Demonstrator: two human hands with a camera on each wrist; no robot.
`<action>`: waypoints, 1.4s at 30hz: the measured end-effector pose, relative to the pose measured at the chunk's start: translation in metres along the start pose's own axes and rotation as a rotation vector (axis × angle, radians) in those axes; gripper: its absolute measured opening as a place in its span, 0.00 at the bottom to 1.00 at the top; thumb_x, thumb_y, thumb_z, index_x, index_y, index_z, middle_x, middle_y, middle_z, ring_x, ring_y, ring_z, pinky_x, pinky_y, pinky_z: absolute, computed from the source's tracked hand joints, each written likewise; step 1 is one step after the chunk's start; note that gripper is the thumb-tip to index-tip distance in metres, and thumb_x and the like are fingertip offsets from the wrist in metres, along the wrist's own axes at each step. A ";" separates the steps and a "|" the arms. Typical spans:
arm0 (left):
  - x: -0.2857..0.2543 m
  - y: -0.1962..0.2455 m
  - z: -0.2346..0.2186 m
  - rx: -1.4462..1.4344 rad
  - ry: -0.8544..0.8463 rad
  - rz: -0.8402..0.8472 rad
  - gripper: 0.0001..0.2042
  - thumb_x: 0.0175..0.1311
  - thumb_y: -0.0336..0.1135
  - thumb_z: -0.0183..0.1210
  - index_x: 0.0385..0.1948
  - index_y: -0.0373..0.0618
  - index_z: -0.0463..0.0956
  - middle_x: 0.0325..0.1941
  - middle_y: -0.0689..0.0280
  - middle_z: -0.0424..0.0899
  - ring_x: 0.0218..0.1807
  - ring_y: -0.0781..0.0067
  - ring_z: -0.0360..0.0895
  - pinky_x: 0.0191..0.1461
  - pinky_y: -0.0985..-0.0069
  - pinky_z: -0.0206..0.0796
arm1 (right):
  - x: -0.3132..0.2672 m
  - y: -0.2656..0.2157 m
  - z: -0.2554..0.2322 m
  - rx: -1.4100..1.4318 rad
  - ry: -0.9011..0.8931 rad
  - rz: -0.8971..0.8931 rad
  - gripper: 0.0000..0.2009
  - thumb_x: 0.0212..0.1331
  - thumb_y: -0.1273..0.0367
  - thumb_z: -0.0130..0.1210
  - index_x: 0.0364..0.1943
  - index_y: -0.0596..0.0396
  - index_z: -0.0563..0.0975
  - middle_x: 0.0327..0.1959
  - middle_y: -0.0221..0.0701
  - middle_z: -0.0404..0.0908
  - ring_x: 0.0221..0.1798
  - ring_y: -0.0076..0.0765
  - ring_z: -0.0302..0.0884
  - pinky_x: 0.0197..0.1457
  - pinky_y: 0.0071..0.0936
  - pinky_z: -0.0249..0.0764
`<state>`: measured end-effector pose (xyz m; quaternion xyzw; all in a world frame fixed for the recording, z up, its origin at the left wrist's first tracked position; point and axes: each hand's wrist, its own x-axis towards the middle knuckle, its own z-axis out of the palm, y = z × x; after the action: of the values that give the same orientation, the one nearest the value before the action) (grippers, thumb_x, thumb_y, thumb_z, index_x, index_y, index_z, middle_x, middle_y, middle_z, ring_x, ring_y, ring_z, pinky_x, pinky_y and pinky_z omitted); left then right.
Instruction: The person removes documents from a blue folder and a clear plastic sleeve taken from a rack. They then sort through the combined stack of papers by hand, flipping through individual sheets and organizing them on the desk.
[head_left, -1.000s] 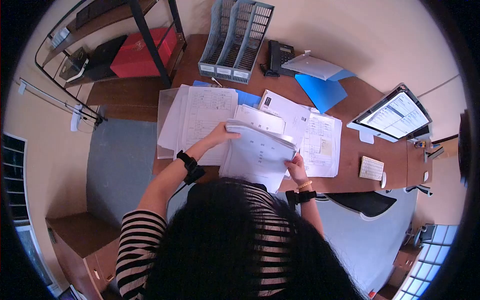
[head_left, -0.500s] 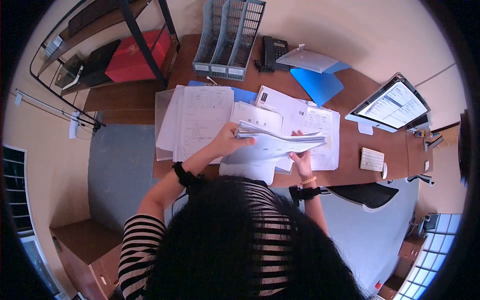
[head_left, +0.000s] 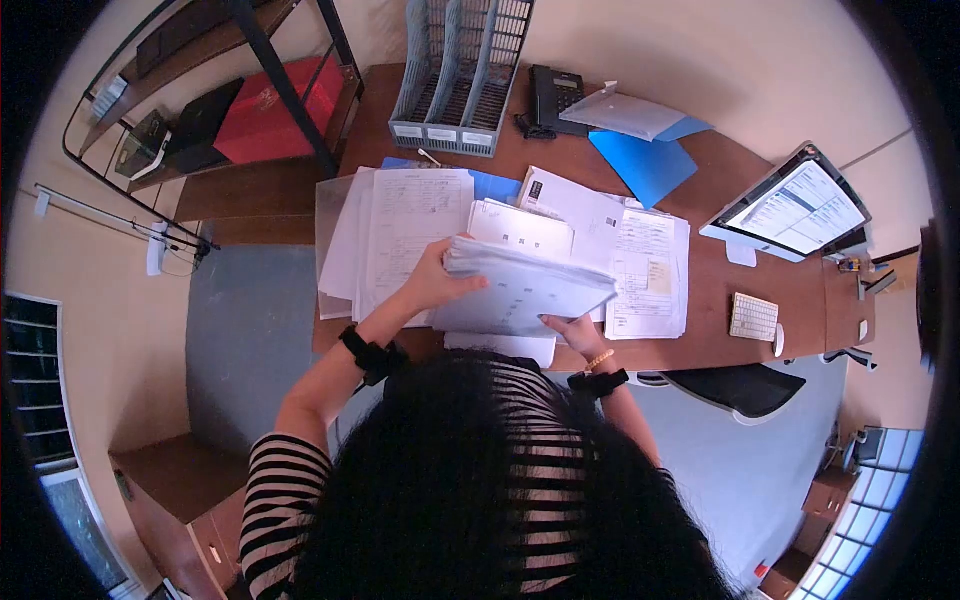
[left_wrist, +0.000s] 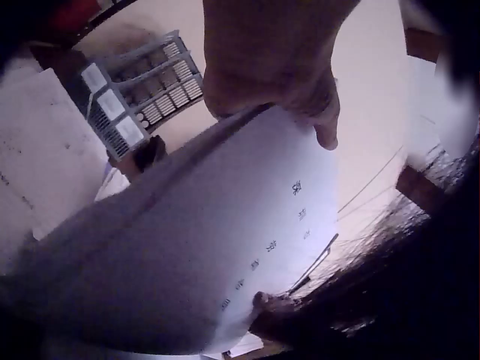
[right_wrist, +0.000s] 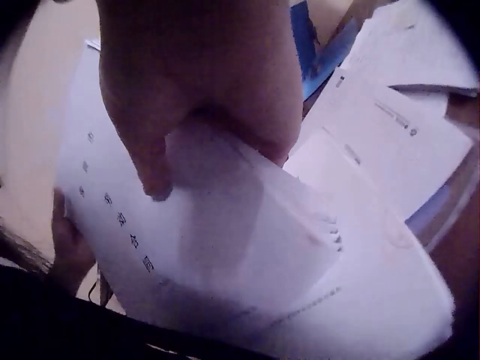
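Observation:
A thick sheaf of printed white papers (head_left: 535,287) is held up close to the body, its top sheet bearing a few printed characters. My left hand (head_left: 447,280) grips its left edge, thumb over the top sheet and the other fingers behind, out of sight. At the lower right my right hand (head_left: 577,335) pinches the sheaf, its thumb (right_wrist: 155,180) lying on the top sheet. Behind the sheaf is another printed document (head_left: 525,232) on the desk. A white sheet (head_left: 500,347) shows beneath the held papers.
Form sheets (head_left: 415,240) lie to the left and more forms (head_left: 650,270) to the right. Farther back on the desk (head_left: 720,190) stand a grey file rack (head_left: 445,135), a telephone (head_left: 555,100) and a blue folder (head_left: 645,170). A monitor (head_left: 795,205) and keyboard (head_left: 753,317) are at right.
The sheaf was tipped up edge-on half a second ago and now leans back with its printed face showing. My right hand, spread apart then, has moved left and down and pinches the papers.

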<state>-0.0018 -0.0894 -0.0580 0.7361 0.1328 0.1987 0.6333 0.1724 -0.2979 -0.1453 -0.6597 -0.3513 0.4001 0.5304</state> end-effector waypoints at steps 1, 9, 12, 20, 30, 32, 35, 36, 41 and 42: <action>0.000 -0.007 0.000 -0.057 0.074 -0.053 0.15 0.43 0.32 0.60 0.34 0.39 0.71 0.29 0.68 0.75 0.33 0.81 0.69 0.38 0.81 0.62 | 0.000 -0.002 0.004 0.057 -0.009 0.002 0.19 0.42 0.73 0.59 0.41 0.62 0.68 0.36 0.29 0.71 0.40 0.25 0.66 0.44 0.22 0.65; 0.026 -0.003 -0.015 -0.114 0.305 -0.180 0.14 0.50 0.34 0.54 0.37 0.35 0.69 0.33 0.63 0.74 0.35 0.76 0.70 0.39 0.78 0.63 | 0.010 -0.029 0.005 0.067 0.067 -0.013 0.11 0.48 0.71 0.53 0.35 0.64 0.71 0.28 0.28 0.72 0.31 0.22 0.67 0.33 0.19 0.67; 0.041 -0.009 -0.019 -0.216 0.214 -0.150 0.14 0.52 0.34 0.51 0.38 0.35 0.69 0.34 0.62 0.74 0.36 0.75 0.71 0.40 0.77 0.63 | 0.017 -0.056 -0.005 0.121 0.120 0.039 0.11 0.50 0.69 0.52 0.33 0.65 0.71 0.25 0.28 0.73 0.27 0.20 0.67 0.30 0.19 0.67; 0.054 -0.138 0.006 -0.111 -0.147 -0.444 0.16 0.49 0.33 0.51 0.41 0.35 0.68 0.36 0.63 0.74 0.38 0.72 0.71 0.43 0.76 0.62 | 0.053 0.025 -0.037 0.211 0.141 0.215 0.14 0.50 0.68 0.50 0.36 0.68 0.70 0.30 0.34 0.74 0.29 0.25 0.70 0.33 0.21 0.69; 0.058 -0.175 0.021 0.676 -0.123 -0.505 0.18 0.43 0.33 0.52 0.39 0.36 0.67 0.38 0.47 0.70 0.45 0.46 0.63 0.51 0.61 0.53 | 0.072 0.080 -0.038 -0.360 0.059 0.292 0.17 0.41 0.69 0.49 0.35 0.69 0.70 0.31 0.47 0.75 0.36 0.44 0.73 0.40 0.30 0.67; 0.057 -0.169 0.018 0.713 0.192 -0.341 0.21 0.43 0.33 0.51 0.42 0.36 0.64 0.40 0.47 0.67 0.46 0.46 0.60 0.52 0.60 0.49 | 0.072 0.077 -0.038 -0.437 0.043 0.254 0.18 0.41 0.67 0.50 0.35 0.69 0.70 0.32 0.50 0.74 0.37 0.49 0.72 0.41 0.32 0.67; 0.061 -0.176 0.014 0.706 0.156 -0.387 0.23 0.44 0.33 0.51 0.45 0.35 0.60 0.41 0.47 0.65 0.45 0.48 0.60 0.51 0.60 0.51 | 0.071 0.091 -0.041 -0.470 0.048 0.252 0.17 0.42 0.67 0.50 0.34 0.68 0.70 0.32 0.50 0.73 0.36 0.50 0.72 0.40 0.33 0.66; 0.061 -0.175 0.014 0.705 0.156 -0.389 0.23 0.44 0.33 0.51 0.45 0.35 0.60 0.41 0.47 0.65 0.45 0.48 0.60 0.51 0.60 0.51 | 0.070 0.092 -0.043 -0.470 0.047 0.253 0.17 0.42 0.67 0.50 0.34 0.68 0.70 0.32 0.50 0.73 0.36 0.50 0.72 0.40 0.33 0.66; 0.063 -0.179 0.012 0.609 0.230 -0.386 0.24 0.43 0.32 0.51 0.45 0.34 0.60 0.41 0.46 0.65 0.46 0.49 0.61 0.51 0.63 0.54 | 0.066 0.085 -0.047 -0.357 -0.026 0.293 0.15 0.45 0.70 0.50 0.37 0.67 0.70 0.32 0.43 0.75 0.35 0.37 0.72 0.41 0.27 0.66; 0.063 -0.177 0.012 0.611 0.227 -0.386 0.24 0.43 0.32 0.51 0.45 0.34 0.60 0.41 0.46 0.65 0.46 0.49 0.61 0.51 0.63 0.54 | 0.064 0.073 -0.046 -0.354 -0.025 0.293 0.15 0.45 0.70 0.50 0.37 0.67 0.70 0.32 0.43 0.75 0.35 0.37 0.72 0.41 0.27 0.66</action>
<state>0.0690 -0.0430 -0.2264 0.8258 0.3917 0.1072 0.3914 0.2441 -0.2741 -0.2211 -0.7815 -0.3230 0.4129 0.3383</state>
